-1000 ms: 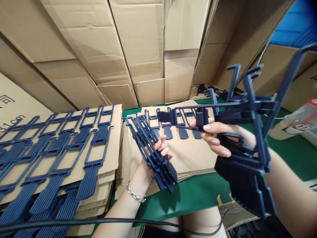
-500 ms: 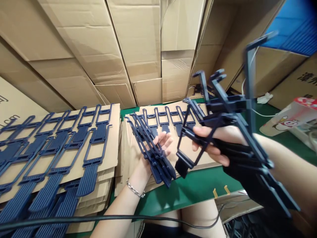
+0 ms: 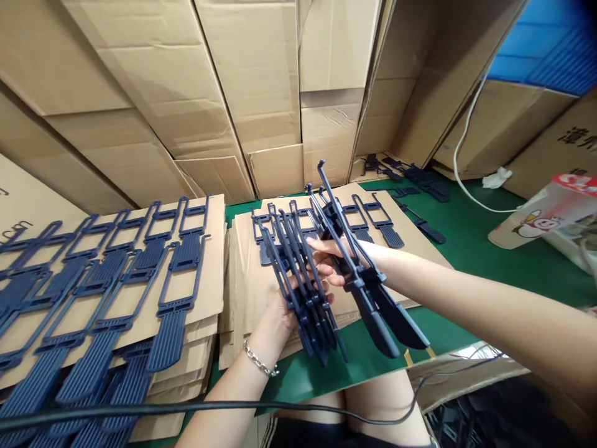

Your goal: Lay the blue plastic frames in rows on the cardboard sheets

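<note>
My left hand (image 3: 285, 306) is closed around a bundle of dark blue plastic frames (image 3: 321, 336), their thin arms pointing up and ribbed paddle ends hanging down. Close beside it, my right hand (image 3: 333, 256) grips a few more blue plastic frames (image 3: 373, 305), tilted with paddles toward me. Its fingertips meet the left bundle's near side; whether they also pinch one of those pieces I cannot make out. Behind both hands, similar frames (image 3: 390, 235) lie in a row on a cardboard sheet (image 3: 415, 264). My left fingers are partly hidden by the bundle.
At left, rows of blue frames (image 3: 175, 280) cover stacked cardboard (image 3: 205, 311). Loose blue pieces (image 3: 426, 180) lie at the back right of the green table (image 3: 476, 249). A plastic cup (image 3: 536, 218) stands at right. A black cable (image 3: 224, 406) crosses in front; cardboard boxes (image 3: 265, 74) wall the back.
My right hand has swung its frames left and down, from the right side to beside the left bundle. The left bundle is now more upright and looks fuller, with left fingers curled around it.
</note>
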`<state>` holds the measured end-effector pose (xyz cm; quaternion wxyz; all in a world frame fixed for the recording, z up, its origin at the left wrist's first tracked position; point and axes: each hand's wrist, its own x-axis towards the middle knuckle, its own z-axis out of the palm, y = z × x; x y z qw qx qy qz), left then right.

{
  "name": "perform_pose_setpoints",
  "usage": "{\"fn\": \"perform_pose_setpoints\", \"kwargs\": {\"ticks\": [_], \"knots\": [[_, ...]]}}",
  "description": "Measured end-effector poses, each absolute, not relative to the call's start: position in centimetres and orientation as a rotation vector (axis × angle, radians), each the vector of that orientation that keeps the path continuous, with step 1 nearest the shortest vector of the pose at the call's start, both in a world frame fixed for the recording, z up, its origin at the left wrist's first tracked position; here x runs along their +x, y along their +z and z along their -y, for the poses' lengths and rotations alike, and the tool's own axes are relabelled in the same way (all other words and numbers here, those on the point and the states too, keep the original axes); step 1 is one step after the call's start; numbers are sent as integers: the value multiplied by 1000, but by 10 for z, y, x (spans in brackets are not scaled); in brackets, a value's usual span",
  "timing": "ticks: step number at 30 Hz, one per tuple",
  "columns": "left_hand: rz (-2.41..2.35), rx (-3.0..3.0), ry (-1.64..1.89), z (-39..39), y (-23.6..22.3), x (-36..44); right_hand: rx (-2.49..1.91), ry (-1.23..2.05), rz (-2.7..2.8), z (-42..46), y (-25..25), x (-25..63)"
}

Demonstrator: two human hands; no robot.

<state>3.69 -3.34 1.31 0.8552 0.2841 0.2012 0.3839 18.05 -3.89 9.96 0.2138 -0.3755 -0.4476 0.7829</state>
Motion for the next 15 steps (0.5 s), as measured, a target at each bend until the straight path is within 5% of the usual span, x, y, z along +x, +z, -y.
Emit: {"fn": "perform_pose_setpoints", "kwargs": {"ticks": [15], "knots": [[-639,478,1096,34,10,37,-1329,1280,1905,26,86,170]]}}
